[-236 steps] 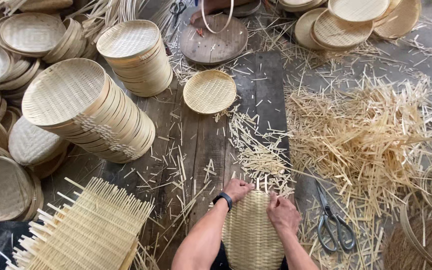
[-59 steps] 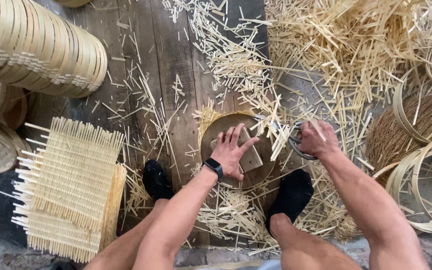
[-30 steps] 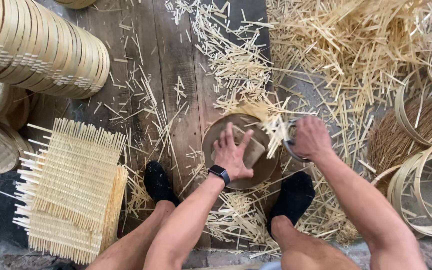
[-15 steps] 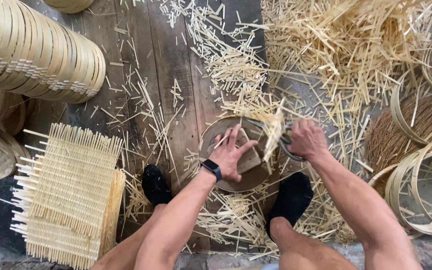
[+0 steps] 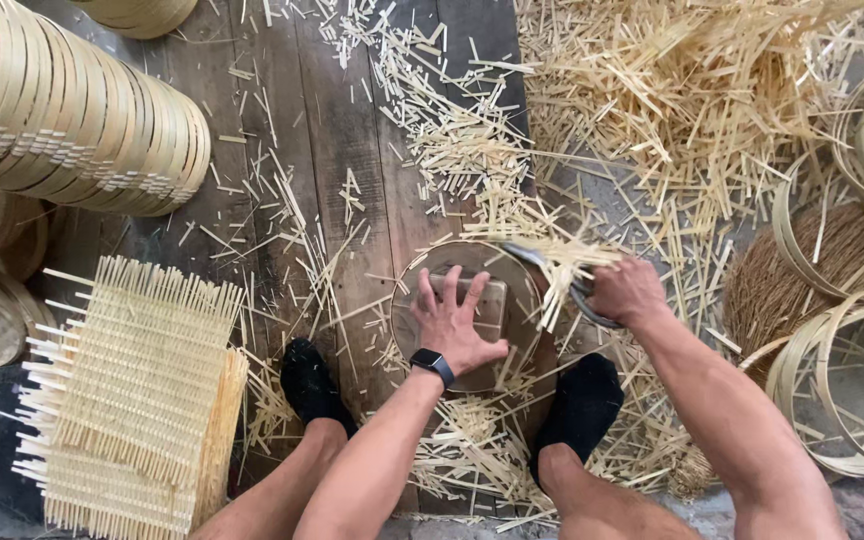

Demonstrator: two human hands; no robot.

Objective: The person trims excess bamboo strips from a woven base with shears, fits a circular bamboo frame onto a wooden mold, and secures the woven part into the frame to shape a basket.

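Dark floorboards [image 5: 342, 150] littered with bamboo offcuts [image 5: 672, 110] are carrying the work. Right hand [image 5: 628, 292] is closing its grip around the handles of scissors [image 5: 562, 280], whose blades are pointing leftward into a fringe of pale bamboo splints [image 5: 562, 265] sticking out past the rim of a round wooden form [image 5: 512, 300]. Left hand [image 5: 455, 325] is lying flat, fingers spread, gripping nothing, pressing a wooden block [image 5: 487, 300] onto the form's top. Splints are lying just left of the right hand, so that hand is nearer. Black-socked feet are flanking the form, a stack of woven mats [image 5: 137, 390] is sitting well to the left
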